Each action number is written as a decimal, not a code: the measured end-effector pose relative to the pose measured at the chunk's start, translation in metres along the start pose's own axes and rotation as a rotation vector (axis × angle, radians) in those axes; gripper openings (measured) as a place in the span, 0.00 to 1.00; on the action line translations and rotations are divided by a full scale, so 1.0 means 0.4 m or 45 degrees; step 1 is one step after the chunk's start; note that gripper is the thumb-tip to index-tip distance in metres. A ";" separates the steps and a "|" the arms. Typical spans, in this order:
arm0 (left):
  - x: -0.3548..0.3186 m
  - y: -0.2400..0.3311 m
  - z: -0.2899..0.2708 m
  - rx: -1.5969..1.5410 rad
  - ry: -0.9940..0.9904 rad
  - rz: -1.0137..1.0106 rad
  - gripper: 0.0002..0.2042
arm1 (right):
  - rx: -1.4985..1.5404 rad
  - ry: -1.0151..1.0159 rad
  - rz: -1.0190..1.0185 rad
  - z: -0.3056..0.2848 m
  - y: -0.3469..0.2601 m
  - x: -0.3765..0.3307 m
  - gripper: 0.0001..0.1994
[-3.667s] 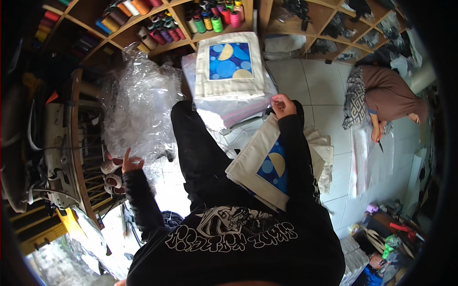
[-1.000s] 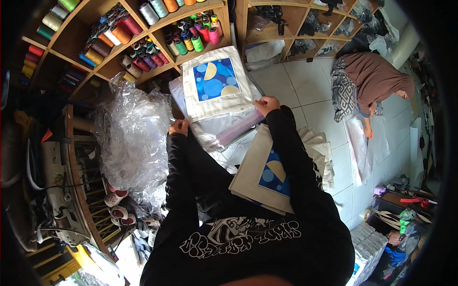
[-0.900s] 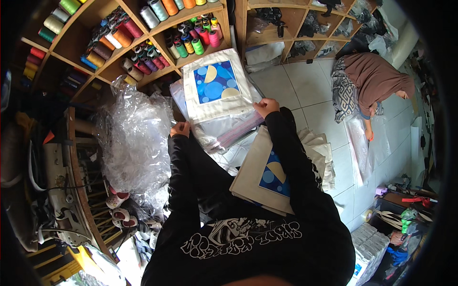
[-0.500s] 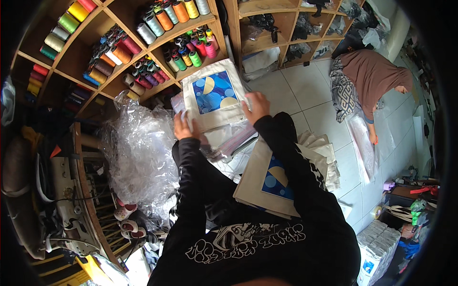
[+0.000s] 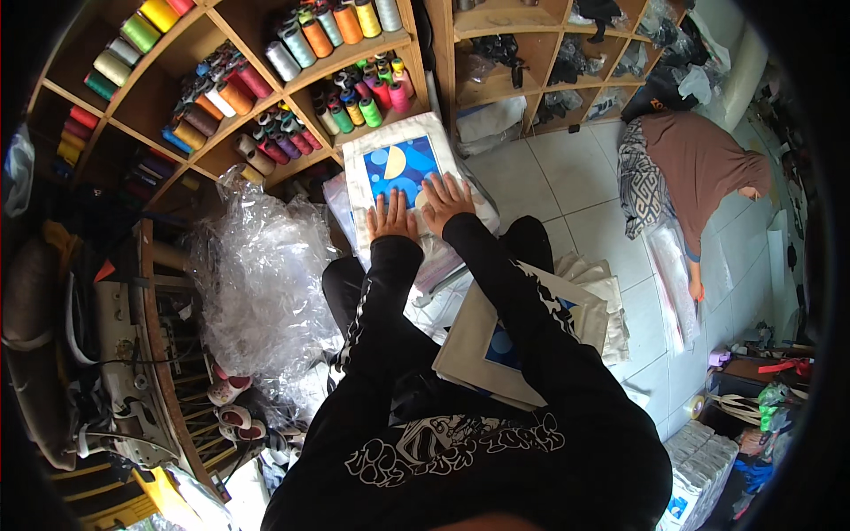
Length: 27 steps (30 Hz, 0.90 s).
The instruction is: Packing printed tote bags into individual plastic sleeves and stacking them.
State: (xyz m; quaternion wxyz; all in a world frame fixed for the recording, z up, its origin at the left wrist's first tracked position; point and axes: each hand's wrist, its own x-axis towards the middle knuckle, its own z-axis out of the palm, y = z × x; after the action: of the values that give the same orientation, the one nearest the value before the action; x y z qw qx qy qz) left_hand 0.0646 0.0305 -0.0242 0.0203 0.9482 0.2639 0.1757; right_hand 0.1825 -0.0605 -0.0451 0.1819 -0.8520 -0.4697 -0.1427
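A cream cloth piece [image 5: 360, 180] with a blue panel of circles and a pale yellow half-disc lies on top of a stack in front of the shelves. My left hand [image 5: 391, 217] rests flat on its near edge, fingers spread. Beside it my right hand [image 5: 445, 204] lies flat on the same cloth, also with fingers apart, covering part of the printed panel. Clear plastic shows at the stack's edges. More folded cream cloth pieces [image 5: 465, 341] with blue prints lie by my right forearm, which partly hides them.
A big heap of clear plastic bags [image 5: 266, 292] sits at my left. Wooden shelves [image 5: 292, 84] hold several thread spools. At the right a person [image 5: 699, 177] bends over plastic sheeting [image 5: 670, 283] on the tiled floor [image 5: 531, 177]. Wrapped bundles [image 5: 704, 465] stand at lower right.
Both hands have come from the cloth's sides to its near part, closer together, and now lie flat on it. The other person's hand has shifted a little lower along the plastic.
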 end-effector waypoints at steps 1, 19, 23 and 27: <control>0.003 0.016 0.005 -0.014 0.013 0.019 0.25 | -0.023 0.017 0.001 0.007 0.022 -0.010 0.28; 0.002 -0.053 -0.042 -0.135 -0.162 -0.373 0.42 | 0.025 -0.388 0.093 -0.064 -0.027 0.002 0.32; 0.040 -0.063 -0.076 -0.187 -0.258 -0.738 0.48 | 0.110 -0.440 0.152 -0.058 -0.007 0.004 0.33; 0.065 -0.098 -0.071 -0.272 -0.243 -0.910 0.46 | 0.119 -0.467 0.169 -0.058 0.005 -0.007 0.34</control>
State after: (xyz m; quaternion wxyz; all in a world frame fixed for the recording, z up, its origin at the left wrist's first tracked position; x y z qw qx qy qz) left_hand 0.0562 0.0759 0.0058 0.2033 0.8010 0.5549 0.0951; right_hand 0.1810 -0.0738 -0.0258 0.1415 -0.8835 -0.4439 0.0492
